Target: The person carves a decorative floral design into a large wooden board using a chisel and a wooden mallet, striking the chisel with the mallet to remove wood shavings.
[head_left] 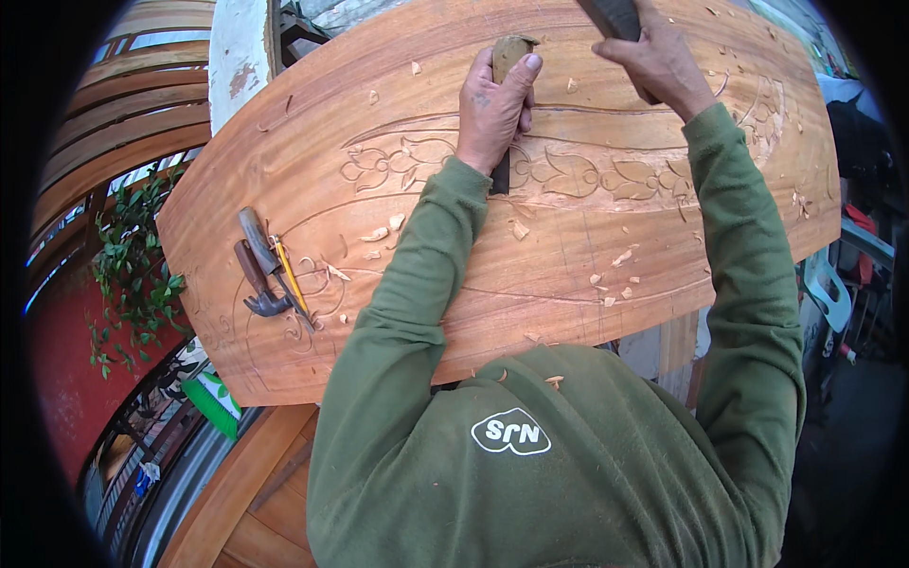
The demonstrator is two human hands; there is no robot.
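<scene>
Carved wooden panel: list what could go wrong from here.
1. The right hand holds a dark striking tool raised near the left hand gripping the chisel; a glancing blow could hit the fingers.
2. A slipped chisel could gouge the floral carving.
3. The spare tools lying near the wooden panel edge could slide off.

Chisel and mallet at the carved wooden panel.

The chisel (505, 66) stands with its worn brown wooden handle enclosed by the fingers (492, 99) of the left hand (492, 114); the butt end protrudes above the thumb, and the dark blade emerges below the heel of the palm, its tip on the floral relief band. The mallet (620, 21), a dark block cut off by the upper frame edge, is gripped by the right hand (658, 62), just right of and slightly above the chisel's butt. The wooden panel (568, 237) lies beneath both, reddish-tan, bowed, strewn with pale chips.
</scene>
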